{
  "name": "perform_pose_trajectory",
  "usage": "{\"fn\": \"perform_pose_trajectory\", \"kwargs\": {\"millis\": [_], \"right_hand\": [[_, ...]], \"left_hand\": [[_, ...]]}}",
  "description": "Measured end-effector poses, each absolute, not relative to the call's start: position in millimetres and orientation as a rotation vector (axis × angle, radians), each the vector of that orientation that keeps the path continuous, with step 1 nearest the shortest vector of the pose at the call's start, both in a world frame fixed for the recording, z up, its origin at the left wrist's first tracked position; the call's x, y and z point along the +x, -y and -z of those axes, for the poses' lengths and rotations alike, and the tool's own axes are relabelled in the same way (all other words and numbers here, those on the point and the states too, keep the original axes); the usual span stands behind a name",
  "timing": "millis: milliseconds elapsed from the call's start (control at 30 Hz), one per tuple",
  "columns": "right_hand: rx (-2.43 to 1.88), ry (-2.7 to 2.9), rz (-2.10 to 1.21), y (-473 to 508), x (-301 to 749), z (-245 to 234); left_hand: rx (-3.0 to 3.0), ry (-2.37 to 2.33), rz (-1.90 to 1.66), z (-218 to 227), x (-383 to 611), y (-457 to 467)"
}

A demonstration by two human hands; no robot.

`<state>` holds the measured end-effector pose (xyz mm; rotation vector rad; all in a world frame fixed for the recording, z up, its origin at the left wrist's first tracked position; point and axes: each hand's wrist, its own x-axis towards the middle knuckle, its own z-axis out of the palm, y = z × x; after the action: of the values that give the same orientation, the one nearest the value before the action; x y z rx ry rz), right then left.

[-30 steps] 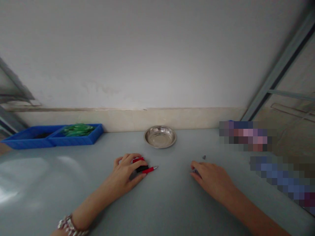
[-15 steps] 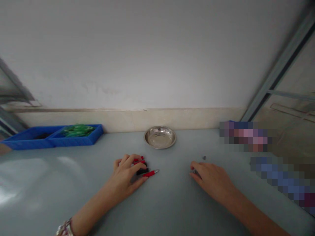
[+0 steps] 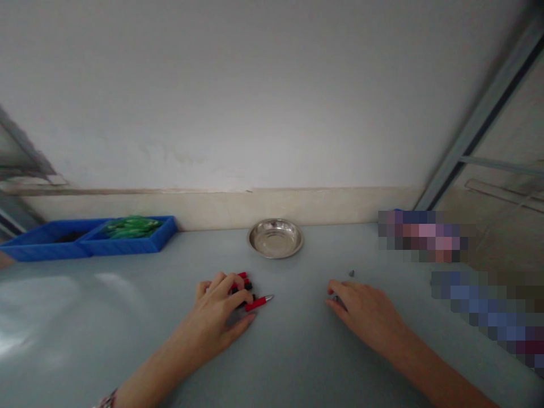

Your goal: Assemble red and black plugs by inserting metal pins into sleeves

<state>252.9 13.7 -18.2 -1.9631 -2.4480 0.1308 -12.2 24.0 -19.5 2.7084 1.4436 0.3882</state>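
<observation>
My left hand (image 3: pixel 224 306) rests on the table with its fingers bent over several red and black pen barrels, its thumb stretched apart from them. Beside the index finger lies a red pen barrel (image 3: pixel 256 304) with a silver tip pointing right. The other barrels (image 3: pixel 242 286) are partly hidden under the fingers. My right hand (image 3: pixel 365 309) sits low over the table to the right, fingers curled round a small silver piece (image 3: pixel 335 298), perhaps a pen tip, mostly hidden. Just beyond its knuckles is another small grey piece (image 3: pixel 352 273).
A round steel dish (image 3: pixel 275 238) stands near the wall, behind and between the hands. Two joined blue trays (image 3: pixel 123 245) at the back left hold green pieces (image 3: pixel 134 226) and a dark heap (image 3: pixel 72 235). Blurred patches cover the right side.
My left thumb has come away from the red pen barrel and dropped slightly nearer to me. The hand has shifted a little over the barrels. My right hand looks nearly unchanged.
</observation>
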Motion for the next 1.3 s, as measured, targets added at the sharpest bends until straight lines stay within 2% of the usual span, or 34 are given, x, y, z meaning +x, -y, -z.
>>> {"fn": "perform_pose_trajectory", "kwargs": {"millis": [267,800,1300], "right_hand": [[-1.944,2.453,-0.167,-13,252,16],[-1.875,2.442,-0.234,-12,252,17],[-1.809,2.446,-0.311,-12,250,17]], "left_hand": [[2.716,-1.324,-0.286,15,-10,-20],[2.676,-1.434,-0.097,5,-17,-13],[2.761,-1.346,-0.124,8,-14,-12]]}}
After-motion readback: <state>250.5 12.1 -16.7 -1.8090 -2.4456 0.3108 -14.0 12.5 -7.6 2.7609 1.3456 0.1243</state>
